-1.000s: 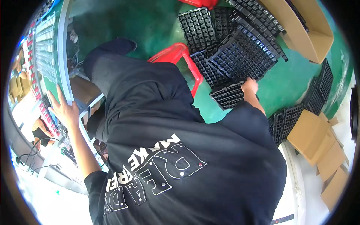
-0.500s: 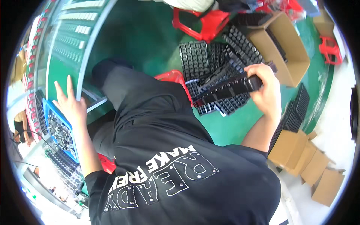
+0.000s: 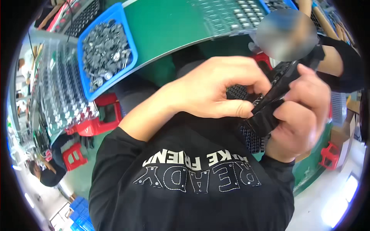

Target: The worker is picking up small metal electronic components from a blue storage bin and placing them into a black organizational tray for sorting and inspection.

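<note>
A black plastic tray [image 3: 271, 92] with a row of small cavities is tilted up in front of my chest. My right hand [image 3: 302, 115] is closed around its right side, fingers curled over the edge. My left hand [image 3: 216, 90] reaches across from the left, its thumb and bent fingers closed at the tray's near side; the tips are partly hidden there. Beneath the hands, parts of more black trays [image 3: 252, 140] show. To the left, a blue bin [image 3: 133, 57] full of small dark and metallic parts sits at the edge of the green bench [image 3: 162, 23].
Clear plastic trays [image 3: 61, 84] are stacked at the left, with others [image 3: 227, 17] on the far bench. Red stools [image 3: 92, 125] stand below the bench. Close on the right is another person's black sleeve [image 3: 341, 57]. An open carton [image 3: 341, 134] stands at the right.
My right hand has brought the black tray up from beside the floor pile to my chest. My left hand, spread before, has closed at the tray. The view has turned toward the bench.
</note>
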Available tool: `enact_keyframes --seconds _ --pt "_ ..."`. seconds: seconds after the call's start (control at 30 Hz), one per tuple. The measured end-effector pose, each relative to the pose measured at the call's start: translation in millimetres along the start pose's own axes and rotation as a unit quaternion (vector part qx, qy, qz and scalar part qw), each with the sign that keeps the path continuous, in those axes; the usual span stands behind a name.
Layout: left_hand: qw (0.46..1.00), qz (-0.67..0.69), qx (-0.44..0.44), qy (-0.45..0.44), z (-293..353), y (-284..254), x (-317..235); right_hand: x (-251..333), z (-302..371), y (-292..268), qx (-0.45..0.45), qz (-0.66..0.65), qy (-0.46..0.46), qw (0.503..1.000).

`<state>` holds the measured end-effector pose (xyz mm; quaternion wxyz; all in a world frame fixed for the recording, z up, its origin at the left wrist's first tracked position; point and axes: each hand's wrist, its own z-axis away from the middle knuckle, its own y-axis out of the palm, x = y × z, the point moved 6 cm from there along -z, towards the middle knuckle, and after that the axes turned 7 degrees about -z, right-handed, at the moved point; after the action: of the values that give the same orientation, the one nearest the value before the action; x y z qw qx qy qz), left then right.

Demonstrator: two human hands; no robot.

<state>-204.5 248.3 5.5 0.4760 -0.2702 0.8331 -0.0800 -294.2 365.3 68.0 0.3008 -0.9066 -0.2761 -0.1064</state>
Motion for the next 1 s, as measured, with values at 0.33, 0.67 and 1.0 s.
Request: enact_keyframes --seconds 0.33,0.67,1.0 --pt "0.984 0.086 -0.143 0.059 41 -65 -48 39 -67 44 0.058 -0.13 -0.167 0.976" --pt "0.977 -0.131 -0.139 0.098 27 -72 -97 61 -92 29 0.011 -0.082 -0.129 0.988" --pt "0.951 -0.223 -0.166 0.135 16 -109 -115 54 -81 37 -0.005 -0.235 -0.17 0.957"
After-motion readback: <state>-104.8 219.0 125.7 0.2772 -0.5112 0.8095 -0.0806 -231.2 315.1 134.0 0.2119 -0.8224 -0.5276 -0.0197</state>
